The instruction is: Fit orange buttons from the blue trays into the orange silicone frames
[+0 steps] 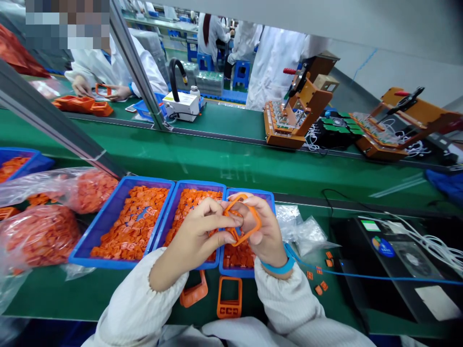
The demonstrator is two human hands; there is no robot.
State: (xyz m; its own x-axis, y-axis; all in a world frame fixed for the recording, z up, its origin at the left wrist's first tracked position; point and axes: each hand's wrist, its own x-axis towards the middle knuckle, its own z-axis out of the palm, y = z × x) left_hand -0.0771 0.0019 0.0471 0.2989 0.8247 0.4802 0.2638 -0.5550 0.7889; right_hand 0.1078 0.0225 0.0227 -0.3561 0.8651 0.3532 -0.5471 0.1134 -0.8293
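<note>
An orange plastic frame (pixel 257 222) with an open middle is held up over the blue bins. My right hand (pixel 269 226), a blue band around its wrist, grips the frame's right side from behind. At its left side, the thumb and fingers of my left hand (pixel 208 224) are closed on the frame's edge; whether a small part is also pinched there I cannot tell. Below my hands on the green table lie another orange frame (pixel 229 297) with small cutouts and a tilted orange frame (pixel 195 290).
Blue bins (pixel 121 262) of small orange parts stand side by side, with bagged orange parts (pixel 39 236) at left. Right are clear bags (pixel 307 236), loose orange pieces (pixel 319 271), a blue cable (pixel 379 278) and a black device (pixel 398 260). Clamp fixtures (pixel 298 106) and a co-worker (pixel 119 67) are beyond.
</note>
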